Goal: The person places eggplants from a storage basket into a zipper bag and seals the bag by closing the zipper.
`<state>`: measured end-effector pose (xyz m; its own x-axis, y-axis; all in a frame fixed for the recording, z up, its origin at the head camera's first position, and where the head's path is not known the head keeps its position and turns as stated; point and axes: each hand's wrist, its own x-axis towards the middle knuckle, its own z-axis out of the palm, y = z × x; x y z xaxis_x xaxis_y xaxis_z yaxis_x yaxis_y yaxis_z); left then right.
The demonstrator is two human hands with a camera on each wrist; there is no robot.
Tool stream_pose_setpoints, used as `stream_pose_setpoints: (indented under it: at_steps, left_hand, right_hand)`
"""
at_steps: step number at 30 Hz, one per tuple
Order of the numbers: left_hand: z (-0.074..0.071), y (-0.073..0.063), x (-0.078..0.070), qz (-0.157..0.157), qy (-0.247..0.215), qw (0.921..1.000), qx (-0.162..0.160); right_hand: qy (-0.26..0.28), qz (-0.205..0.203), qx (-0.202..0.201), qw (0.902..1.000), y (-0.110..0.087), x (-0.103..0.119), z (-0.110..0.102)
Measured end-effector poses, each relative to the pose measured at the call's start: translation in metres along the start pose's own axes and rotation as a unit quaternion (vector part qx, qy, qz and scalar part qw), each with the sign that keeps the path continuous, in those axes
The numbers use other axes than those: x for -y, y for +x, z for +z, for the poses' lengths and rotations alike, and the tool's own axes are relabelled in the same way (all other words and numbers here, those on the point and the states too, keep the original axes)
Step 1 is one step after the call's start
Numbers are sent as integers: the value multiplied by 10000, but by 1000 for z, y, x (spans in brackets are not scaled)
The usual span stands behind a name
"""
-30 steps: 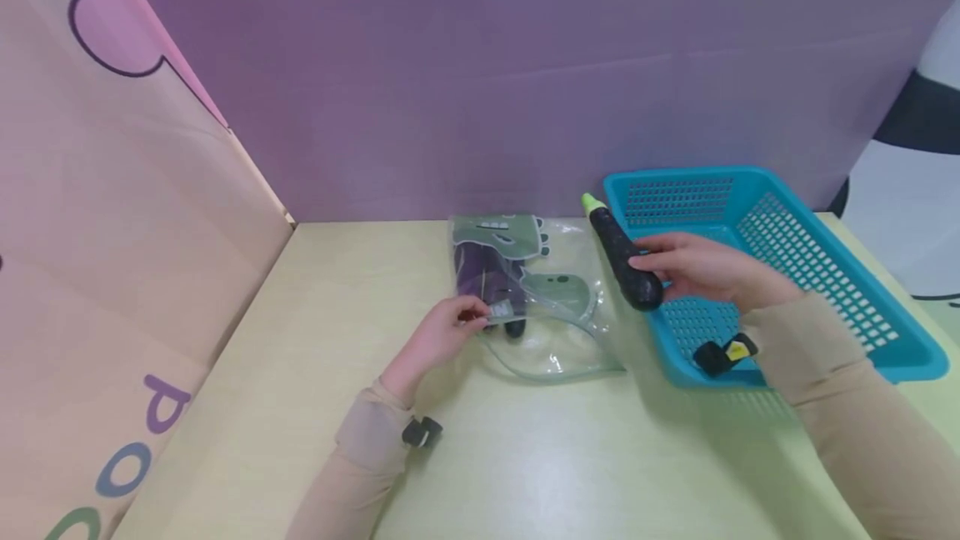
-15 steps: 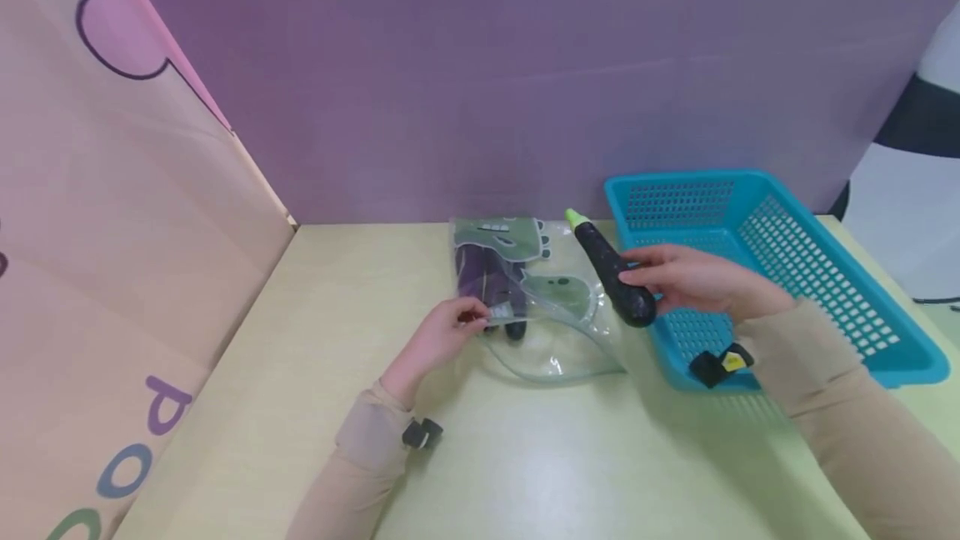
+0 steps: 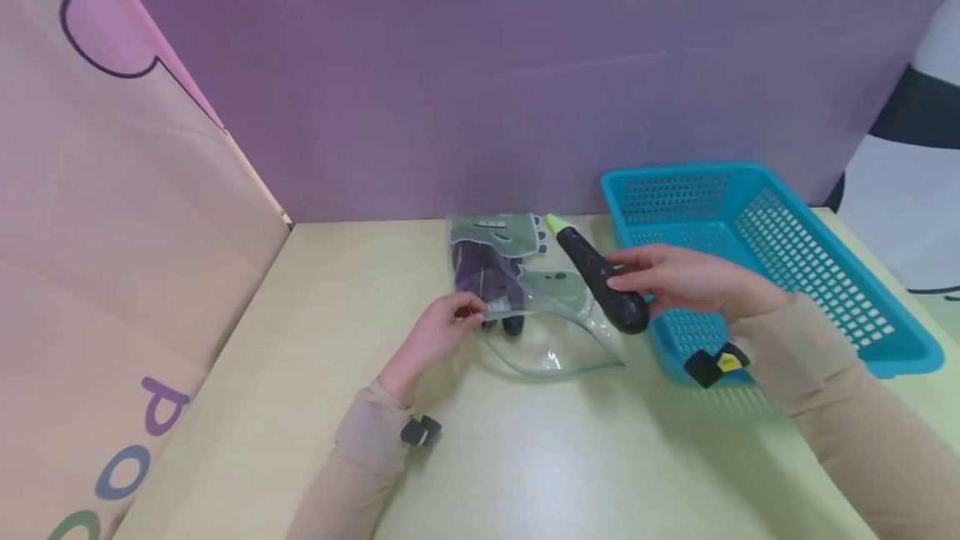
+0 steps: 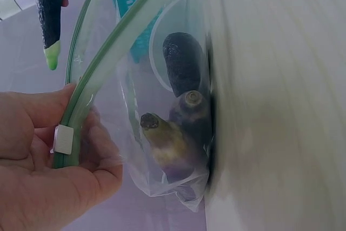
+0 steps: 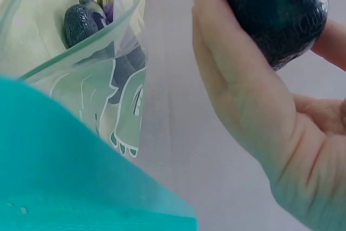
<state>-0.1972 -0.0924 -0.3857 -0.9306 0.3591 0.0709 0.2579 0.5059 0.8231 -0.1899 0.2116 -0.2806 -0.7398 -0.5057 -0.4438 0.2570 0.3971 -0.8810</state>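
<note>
In my right hand (image 3: 686, 277) I grip a dark, glossy eggplant (image 3: 596, 273) by its fat end, with the light green tip pointing up and left over the bag. My left hand (image 3: 433, 336) pinches the green zip edge of a clear zip bag (image 3: 555, 357) printed with green creature shapes. A white slider (image 4: 63, 139) sits on that edge by my left fingers, and the bag's mouth stands apart. Several purple-black eggplants (image 4: 181, 63) lie inside the bag. In the right wrist view, the held eggplant (image 5: 275, 14) shows only its rounded end.
A blue-green perforated basket (image 3: 832, 261) stands right of the bag, under my right forearm. A purple panel (image 3: 480, 82) rises behind the pale table (image 3: 315, 290), and a printed panel (image 3: 135, 215) closes off the left side.
My right hand has moved left and slightly down with the eggplant, from beside the basket's rim to over the bag. The left hand keeps its hold on the bag edge.
</note>
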Motion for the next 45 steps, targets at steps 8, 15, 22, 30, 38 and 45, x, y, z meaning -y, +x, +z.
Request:
stream_pose_setpoints:
  at_steps: [8, 15, 22, 30, 38, 45]
  left_hand:
    - [-1, 0, 0, -19, -21, 10000, -15]
    - [0, 1, 0, 34, -34, 10000, -50]
    - [0, 1, 0, 31, -89, 10000, -31]
    - [0, 1, -2, -7, -93, 10000, -29]
    - [-1, 1, -1, 51, -106, 9999, -28]
    - [-1, 1, -1, 47, -115, 9999, -22]
  right_hand:
    - [-158, 26, -5, 9999, 3, 1, 6]
    - [-449, 20, -27, 9990, 0, 3, 15]
    - [-883, 129, 26, 9960, 0, 2, 22]
    - [-1316, 339, 97, 9907, -2, 4, 36]
    - [-1619, 391, 282, 9856, 2, 2, 48]
    - [-1828, 338, 406, 9817, 5, -2, 57]
